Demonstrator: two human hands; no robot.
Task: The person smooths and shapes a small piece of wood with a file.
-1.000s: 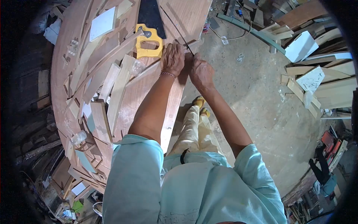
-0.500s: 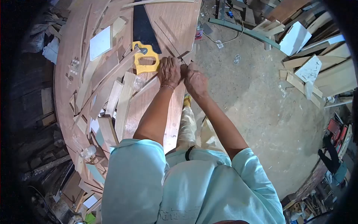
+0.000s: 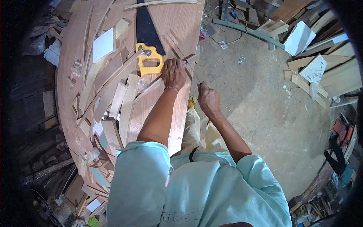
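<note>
My right hand (image 3: 209, 100) is closed around the handle end of a handsaw (image 3: 192, 70), out past the table edge. The blade shows edge-on as a thin line slanting up and left across a narrow wood strip (image 3: 150, 87). Pressed down on that strip at the table's edge is my left hand (image 3: 175, 73), fingers curled over it. The strip's short end (image 3: 192, 58) juts out beyond my knuckles. Just left of my left hand lies another saw with a yellow handle (image 3: 152, 69) and a dark blade (image 3: 147, 28), flat on the table.
Wood offcuts (image 3: 119, 100) and a white board (image 3: 103, 45) cover the left of the wooden table (image 3: 181, 17). A clear plastic bottle (image 3: 90, 155) lies among them. Right of the table is concrete floor (image 3: 261, 125), with boards (image 3: 342, 73) stacked beyond and a green bar (image 3: 247, 33).
My right hand has pulled the saw back toward my body and to the right, away from my left hand. The left hand stays on the strip.
</note>
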